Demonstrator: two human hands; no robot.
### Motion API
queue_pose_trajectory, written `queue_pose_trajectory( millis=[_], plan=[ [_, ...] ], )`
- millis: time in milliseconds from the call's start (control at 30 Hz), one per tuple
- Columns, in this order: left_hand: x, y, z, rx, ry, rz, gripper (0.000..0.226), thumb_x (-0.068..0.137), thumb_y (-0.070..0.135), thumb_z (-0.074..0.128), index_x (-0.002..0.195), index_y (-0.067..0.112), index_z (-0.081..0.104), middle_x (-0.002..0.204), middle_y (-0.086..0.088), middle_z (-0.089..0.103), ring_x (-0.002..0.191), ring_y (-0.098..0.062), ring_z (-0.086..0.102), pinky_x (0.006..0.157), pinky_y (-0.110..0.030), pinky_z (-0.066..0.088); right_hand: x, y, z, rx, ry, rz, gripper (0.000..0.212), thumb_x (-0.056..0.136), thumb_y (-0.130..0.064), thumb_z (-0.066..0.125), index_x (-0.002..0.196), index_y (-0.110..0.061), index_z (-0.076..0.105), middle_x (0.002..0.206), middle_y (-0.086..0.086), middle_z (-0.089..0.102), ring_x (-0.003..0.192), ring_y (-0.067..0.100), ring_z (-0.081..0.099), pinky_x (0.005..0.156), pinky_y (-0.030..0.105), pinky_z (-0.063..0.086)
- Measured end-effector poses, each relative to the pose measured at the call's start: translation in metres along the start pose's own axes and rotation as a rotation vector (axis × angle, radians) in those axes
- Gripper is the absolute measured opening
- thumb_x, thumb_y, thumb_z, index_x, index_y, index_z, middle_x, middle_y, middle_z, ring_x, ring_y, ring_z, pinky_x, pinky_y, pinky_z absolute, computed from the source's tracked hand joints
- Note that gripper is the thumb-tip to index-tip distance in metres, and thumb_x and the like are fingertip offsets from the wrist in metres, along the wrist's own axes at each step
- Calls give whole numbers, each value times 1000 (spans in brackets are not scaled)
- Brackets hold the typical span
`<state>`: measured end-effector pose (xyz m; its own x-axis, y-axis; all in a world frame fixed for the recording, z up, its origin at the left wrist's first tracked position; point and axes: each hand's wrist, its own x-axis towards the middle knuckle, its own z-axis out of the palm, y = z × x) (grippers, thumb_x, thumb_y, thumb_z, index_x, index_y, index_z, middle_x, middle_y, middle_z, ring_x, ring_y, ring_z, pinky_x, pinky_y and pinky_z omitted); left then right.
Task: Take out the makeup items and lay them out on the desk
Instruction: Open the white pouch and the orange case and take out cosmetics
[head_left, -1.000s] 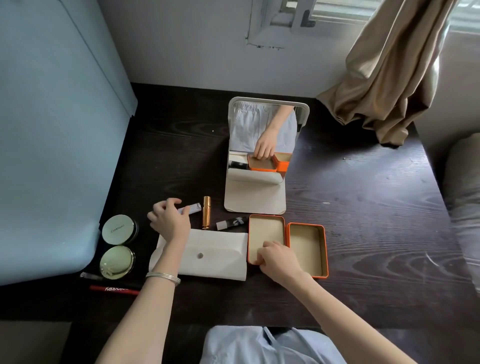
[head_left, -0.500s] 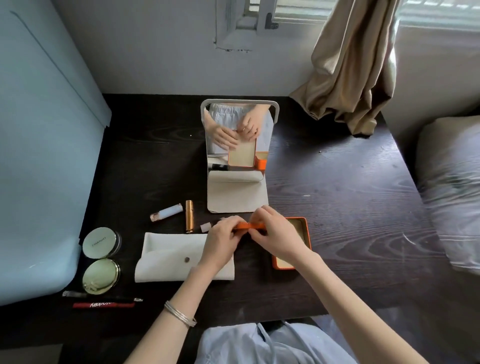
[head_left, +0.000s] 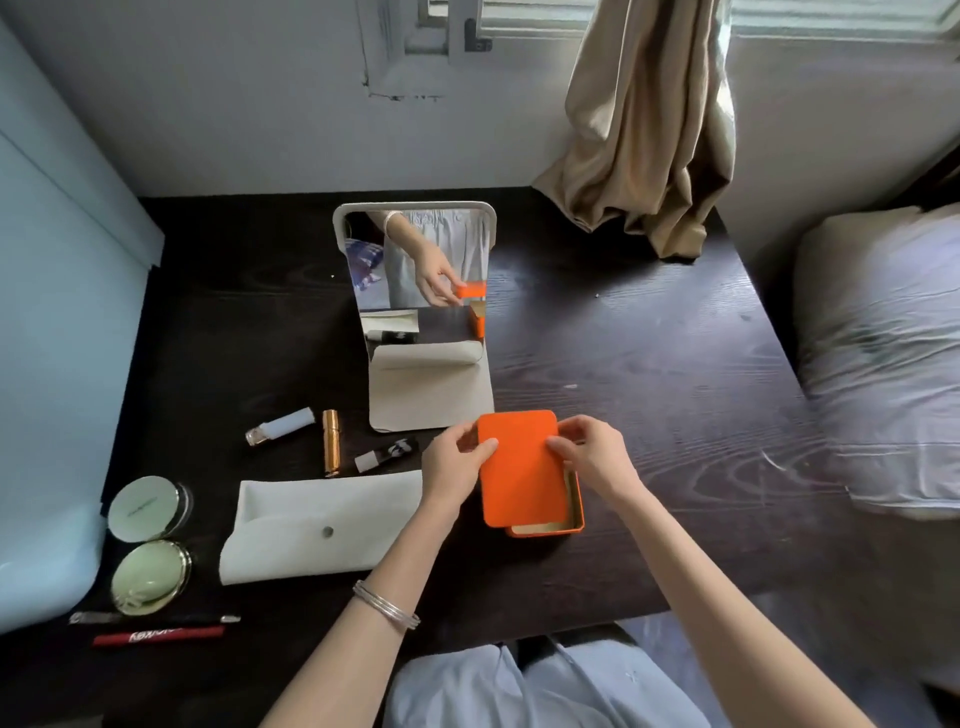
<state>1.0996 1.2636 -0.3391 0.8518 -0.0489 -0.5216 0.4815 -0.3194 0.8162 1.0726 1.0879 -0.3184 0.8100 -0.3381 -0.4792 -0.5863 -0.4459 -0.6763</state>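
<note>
Both hands hold an orange tin lid (head_left: 519, 467) flat over the orange tin base (head_left: 569, 525), whose near right corner still shows. My left hand (head_left: 454, 462) pinches the lid's left edge and my right hand (head_left: 592, 457) pinches its right edge. Left of the tin lies a white pouch (head_left: 322, 525). Behind it lie a pale blue tube (head_left: 283, 425), a gold lipstick (head_left: 331, 449) and a small black-and-white tube (head_left: 387, 454). At the far left sit two round compacts (head_left: 148, 506) (head_left: 150, 577), a thin pencil (head_left: 156, 618) and a red pencil (head_left: 158, 635).
A folding stand mirror (head_left: 421, 260) on a cream base (head_left: 431, 395) stands behind the tin. The dark wooden desk (head_left: 649, 395) has a blue cabinet side (head_left: 57, 312) on the left, a beige curtain (head_left: 644, 130) at the back and bedding (head_left: 883, 364) on the right.
The lid, open beside the base a second ago, was lifted on edge by both hands and now lies flat over the base. My left hand left the pale blue tube on the desk.
</note>
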Motion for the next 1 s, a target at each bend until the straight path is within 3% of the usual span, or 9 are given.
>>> queue_pose_trajectory(
  millis=[100, 133, 233, 300, 467, 667, 867, 1000],
  plan=[
    [-2, -7, 19, 116, -15, -80, 38, 80, 25, 71, 117, 19, 66, 113, -4, 68, 101, -21, 64, 89, -40, 52, 2, 20, -4, 30, -47, 127, 25, 84, -11, 66, 108, -2, 66, 100, 11, 67, 78, 17, 63, 60, 22, 56],
    [-4, -8, 25, 182, -2, -86, 38, 82, 26, 69, 119, 20, 65, 116, -3, 67, 105, -21, 62, 91, -38, 50, 3, 26, -4, 40, -52, 153, 25, 84, -10, 66, 106, -1, 66, 96, 10, 66, 75, 17, 63, 59, 23, 57],
    [-8, -8, 42, 307, 74, -116, 37, 87, 27, 63, 124, 21, 61, 122, -3, 64, 113, -24, 57, 92, -37, 47, 4, 36, -5, 47, -27, 188, 20, 80, -12, 70, 98, -4, 67, 91, 10, 66, 69, 20, 64, 73, 40, 59],
    [-10, -6, 49, 311, 104, -154, 38, 88, 30, 61, 125, 21, 60, 123, -2, 64, 113, -24, 57, 92, -39, 48, 7, 39, -7, 22, 5, 173, 17, 79, -17, 71, 94, -11, 67, 92, 9, 68, 77, 24, 67, 80, 43, 56],
    [-11, 4, 57, 362, 145, -169, 32, 88, 32, 62, 118, 19, 65, 118, -3, 66, 108, -24, 60, 83, -35, 47, 13, 34, -17, -207, 58, 148, 28, 80, -27, 67, 108, -21, 65, 109, -2, 67, 105, 24, 61, 87, 34, 45],
    [-3, 12, 58, 410, 169, -170, 26, 85, 29, 67, 107, 15, 68, 108, -2, 68, 99, -20, 62, 76, -29, 46, 22, 32, -24, -262, -1, 119, 26, 81, -26, 68, 106, -19, 70, 107, 2, 70, 103, 23, 62, 78, 28, 41],
    [6, 16, 58, 454, 139, -218, 27, 81, 27, 72, 105, 14, 67, 101, -2, 69, 98, -21, 63, 77, -30, 48, 25, 34, -20, -308, -11, 129, 23, 84, -24, 66, 106, -18, 68, 108, 4, 69, 105, 26, 61, 84, 32, 45],
    [7, 15, 59, 453, 163, -225, 27, 80, 29, 72, 102, 16, 66, 99, 1, 69, 94, -18, 63, 72, -27, 45, 28, 32, -21, -299, -14, 148, 19, 83, -23, 68, 101, -18, 69, 101, 3, 69, 96, 23, 64, 80, 31, 46]
  ],
)
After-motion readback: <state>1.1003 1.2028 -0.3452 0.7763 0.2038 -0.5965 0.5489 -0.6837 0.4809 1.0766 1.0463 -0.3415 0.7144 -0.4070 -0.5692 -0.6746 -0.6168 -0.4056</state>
